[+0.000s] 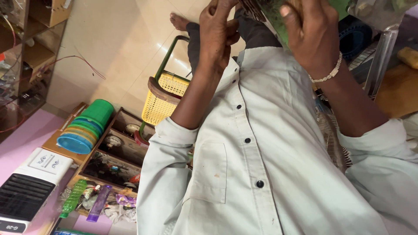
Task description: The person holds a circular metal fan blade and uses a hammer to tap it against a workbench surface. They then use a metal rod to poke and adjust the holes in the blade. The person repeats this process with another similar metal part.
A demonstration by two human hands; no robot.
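My right hand point(311, 35), with a beaded bracelet on the wrist, is closed on a flat green board point(273, 15) held up over my lap at the top of the view. My left hand point(217, 30) is just left of it, fingers curled by the board's dark edge point(251, 8). The frame's top edge cuts off those fingertips, so whether they grip anything is hidden. My pale buttoned shirt point(261, 156) fills the lower middle. One bare foot point(178, 21) rests on the tiled floor beyond.
A yellow mesh basket seat with a green frame point(164, 93) stands by my left arm. Left of it lie stacked green and blue plastic tubs point(87, 126), a wooden compartment tray of small parts point(114, 152), a white appliance point(26, 191), a green bottle point(73, 198) and shelves point(26, 52).
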